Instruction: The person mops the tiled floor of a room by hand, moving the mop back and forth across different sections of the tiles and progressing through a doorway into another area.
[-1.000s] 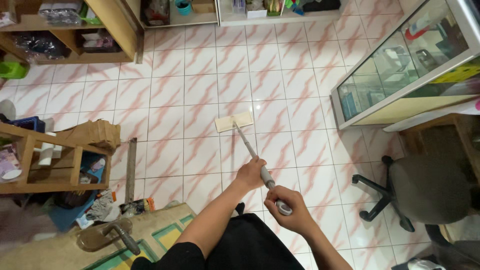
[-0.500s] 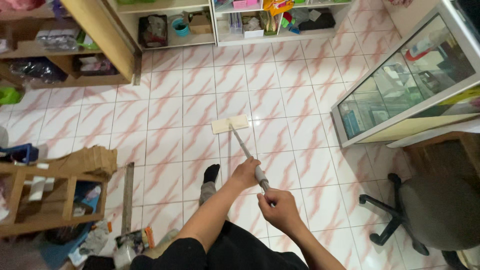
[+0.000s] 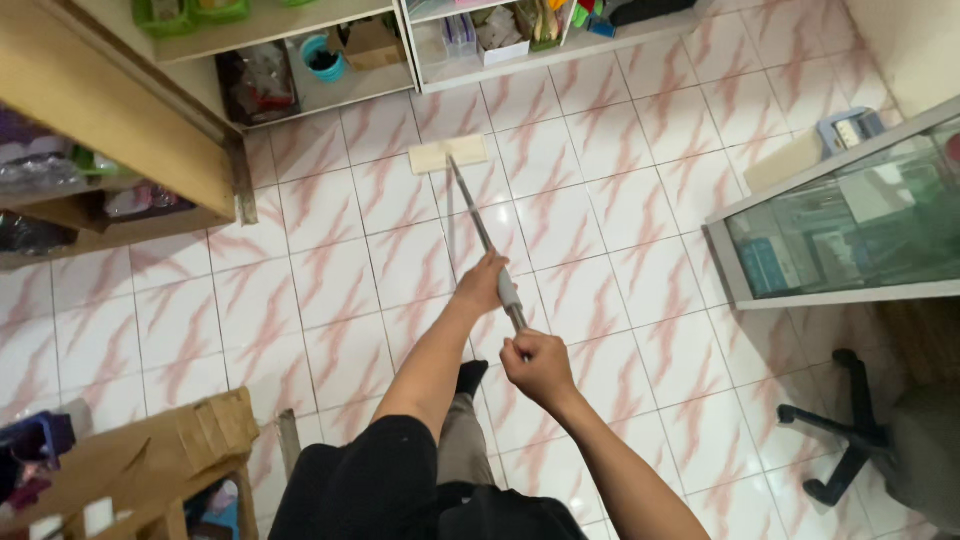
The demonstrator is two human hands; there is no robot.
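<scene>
White floor tiles (image 3: pixel 330 280) streaked with pink cover the room in the head view, crossed by thin grey grout lines.

On the floor lies a flat mop head (image 3: pixel 447 154), a pale cream rectangle, close to the foot of the white shelf unit (image 3: pixel 330 95) at the top of the view. Its metal mop handle (image 3: pixel 478 228) slants down from the head toward the person.

Left hand (image 3: pixel 481 285) is clenched round the handle at the grey grip, partway up the pole. Right hand (image 3: pixel 538 364) is closed round the upper end of the handle, just below and right of the left hand; the fingers wrap the pole fully.

Inside the white shelf unit, the bottom compartments hold a blue cup (image 3: pixel 321 58), a brown cardboard box (image 3: pixel 371 42), a dark bag (image 3: pixel 257 82) and small white boxes (image 3: pixel 490 35). Green baskets (image 3: pixel 190 12) sit on the level above, at the top left.

A wooden shelf (image 3: pixel 110 120) stands along the left edge, with wrapped packages in its compartments. A glass display case (image 3: pixel 850 225) fills the right edge, with blue-green boxes inside. A flat pale package (image 3: pixel 785 160) and a small blue-grey device (image 3: pixel 850 128) lie on the floor behind the case. Black office chair (image 3: pixel 870 440) stands at the bottom right corner. A wooden rack with folded cardboard (image 3: pixel 215 425) occupies the bottom left corner.
</scene>
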